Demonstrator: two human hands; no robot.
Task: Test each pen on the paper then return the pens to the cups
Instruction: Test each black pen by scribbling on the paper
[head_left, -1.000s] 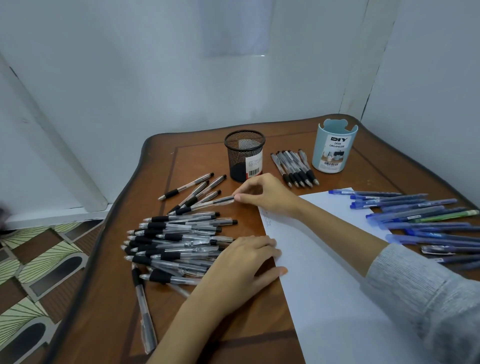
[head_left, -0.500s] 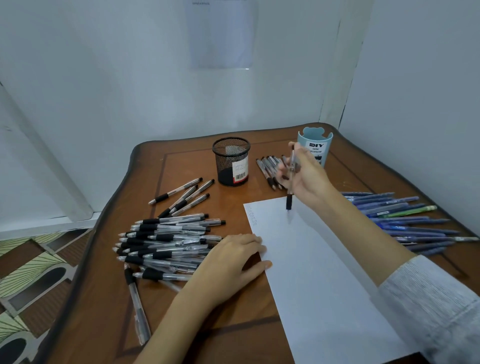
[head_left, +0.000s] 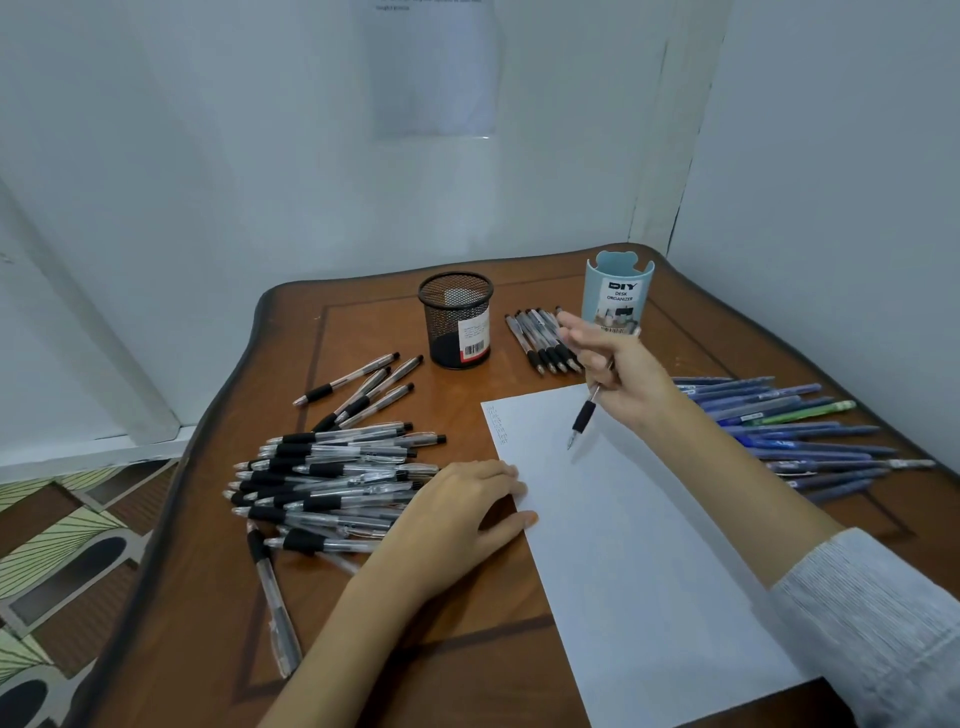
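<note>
— Black-gripped pen (head_left: 584, 415): where is it pointing?
— Down at the far-left corner of the paper (head_left: 639, 561); right hand (head_left: 626, 376) is pinching it, left hand (head_left: 457, 519) is lying flat, fingers together, beside the sheet.

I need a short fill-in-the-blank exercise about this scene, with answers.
The right hand holds a pen, tip pointing ____, over the paper.
The left hand rests at the paper's ____ edge.
The mesh cup is ____ in colour.
The blue pens lie ____ of the paper.
Answers: down; left; black; right.
</note>
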